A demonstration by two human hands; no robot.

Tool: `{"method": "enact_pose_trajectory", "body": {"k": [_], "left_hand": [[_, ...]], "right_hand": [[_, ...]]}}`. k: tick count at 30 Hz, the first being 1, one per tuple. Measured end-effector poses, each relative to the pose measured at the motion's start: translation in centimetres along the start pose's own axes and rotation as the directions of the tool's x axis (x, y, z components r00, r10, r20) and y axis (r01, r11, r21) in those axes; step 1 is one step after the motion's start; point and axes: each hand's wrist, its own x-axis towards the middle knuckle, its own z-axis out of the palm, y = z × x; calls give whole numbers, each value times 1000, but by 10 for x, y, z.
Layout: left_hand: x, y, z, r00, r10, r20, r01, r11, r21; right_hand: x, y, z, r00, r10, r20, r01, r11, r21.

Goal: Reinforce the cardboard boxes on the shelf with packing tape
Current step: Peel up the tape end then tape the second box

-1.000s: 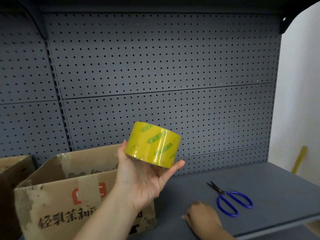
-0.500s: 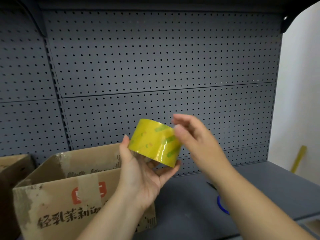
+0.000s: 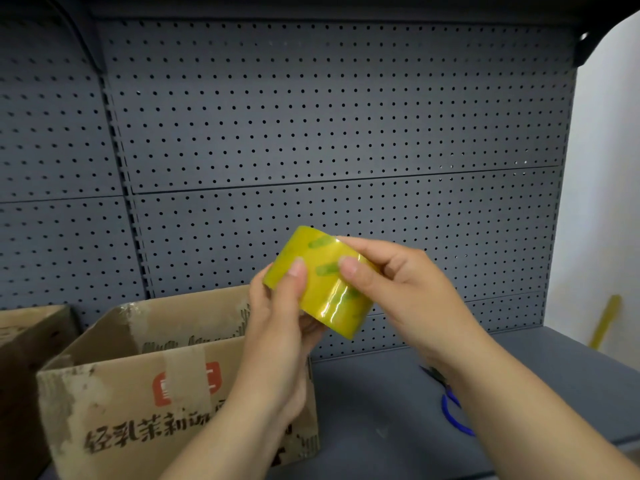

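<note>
Left hand [image 3: 277, 327] is gripping the tape roll [image 3: 322, 289]; right hand [image 3: 405, 282] is pinching its face, probably seeking the end; box [image 3: 138, 393] at the shelf [image 3: 381, 410] front edge is awaiting tape.

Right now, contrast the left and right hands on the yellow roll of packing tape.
The left hand cradles the yellow roll of packing tape from below; the right hand meets it from the right. The left hand's thumb lies along the roll's face; the right hand's thumb tip presses there. Both hold the roll.

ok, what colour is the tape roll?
The tape roll is glossy yellow with green marks; head view shows it best.
</note>
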Motion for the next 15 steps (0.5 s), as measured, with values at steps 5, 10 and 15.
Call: {"method": "enact_pose_trajectory", "body": {"k": [5, 10, 15], "left_hand": [[-2, 4, 0, 982, -182, 59, 187, 976, -107], [0, 6, -5, 942, -300, 148, 320, 939, -129], [-4, 2, -3, 966, -183, 183, 160, 978, 134]], "right_hand": [[-4, 10, -9, 994, -49, 99, 54, 997, -47], [-8, 12, -16, 991, -57, 125, 58, 998, -6], [-7, 7, -12, 995, 8, -103, 5, 991, 131]]}}
